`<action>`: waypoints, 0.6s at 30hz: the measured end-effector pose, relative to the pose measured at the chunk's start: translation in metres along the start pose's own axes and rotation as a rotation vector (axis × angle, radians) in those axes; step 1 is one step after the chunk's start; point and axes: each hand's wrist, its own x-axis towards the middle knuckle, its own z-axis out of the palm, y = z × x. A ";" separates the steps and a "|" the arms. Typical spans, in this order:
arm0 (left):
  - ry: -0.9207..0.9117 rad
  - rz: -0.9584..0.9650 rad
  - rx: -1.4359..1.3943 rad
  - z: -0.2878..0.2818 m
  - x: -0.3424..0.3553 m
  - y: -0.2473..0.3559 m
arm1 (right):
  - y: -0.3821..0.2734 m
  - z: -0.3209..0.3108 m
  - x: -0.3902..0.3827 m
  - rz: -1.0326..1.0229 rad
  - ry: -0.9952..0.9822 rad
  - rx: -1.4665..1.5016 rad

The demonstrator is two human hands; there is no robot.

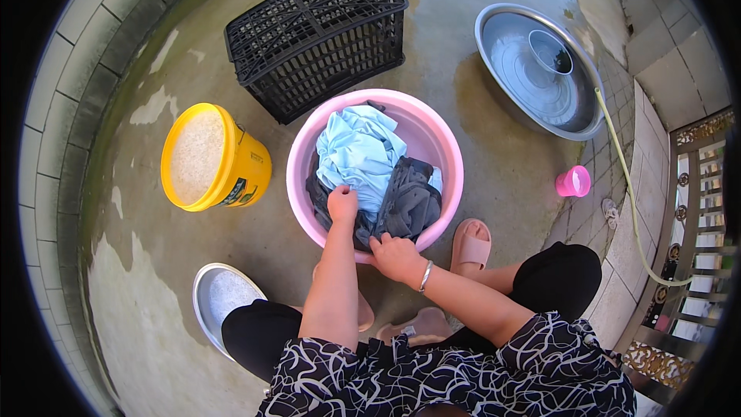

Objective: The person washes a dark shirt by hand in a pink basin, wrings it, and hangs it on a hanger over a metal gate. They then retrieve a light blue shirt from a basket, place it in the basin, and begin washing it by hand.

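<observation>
A pink basin in front of me holds light blue cloth heaped beside and over dark grey cloth. My left hand has its fingers curled on the lower left edge of the blue cloth, gripping it. My right hand is at the near rim of the basin, fingers bent onto the dark grey cloth and pinching it. The tips of both hands' fingers are partly hidden in the fabric.
A yellow bucket of foamy water stands left, a black crate behind, and a metal tub with a smaller bowl at back right. A pink cup, hose, metal basin and pink slippers are on the wet floor.
</observation>
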 end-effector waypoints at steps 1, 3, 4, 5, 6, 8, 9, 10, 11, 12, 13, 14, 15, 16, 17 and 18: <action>0.011 -0.095 -0.320 -0.002 0.001 -0.006 | 0.002 -0.011 0.006 0.021 -0.053 0.031; 0.031 -0.278 -0.950 -0.012 -0.005 -0.001 | 0.012 -0.032 0.021 0.086 -0.034 0.102; -0.012 -0.416 -1.230 -0.019 -0.002 -0.009 | 0.021 -0.033 0.031 0.104 0.090 0.065; 0.008 -0.434 -1.367 -0.023 -0.007 -0.007 | 0.031 -0.036 0.039 0.084 0.266 0.066; 0.022 -0.451 -1.506 -0.029 -0.017 -0.001 | 0.038 -0.041 0.049 0.080 0.367 0.121; 0.007 -0.461 -1.646 -0.041 -0.029 0.012 | 0.046 -0.040 0.070 0.067 0.470 0.335; 0.007 -0.433 -1.648 -0.046 -0.030 0.013 | 0.048 -0.037 0.079 0.037 0.503 0.444; 0.006 -0.405 -1.648 -0.051 -0.031 0.014 | 0.053 -0.030 0.088 0.032 0.500 0.481; 0.005 -0.377 -1.646 -0.054 -0.030 0.013 | 0.058 -0.020 0.097 0.027 0.498 0.521; 0.056 -0.351 -1.600 -0.055 -0.029 0.012 | 0.061 -0.012 0.104 0.022 0.495 0.561; 0.104 -0.326 -1.553 -0.056 -0.027 0.012 | 0.064 -0.004 0.110 0.050 0.471 0.556; 0.156 -0.301 -1.505 -0.057 -0.026 0.009 | 0.064 0.001 0.114 0.075 0.442 0.552; 0.249 -0.214 -1.304 -0.056 -0.026 0.004 | 0.064 0.005 0.117 0.102 0.416 0.547; 0.332 -0.128 -1.098 -0.052 -0.024 -0.003 | 0.064 0.009 0.120 0.156 0.409 0.552; 0.410 -0.048 -0.893 -0.049 -0.024 -0.007 | 0.060 0.008 0.121 0.210 0.398 0.554; 0.400 0.004 -0.941 -0.049 -0.022 -0.011 | 0.057 0.007 0.122 0.264 0.387 0.554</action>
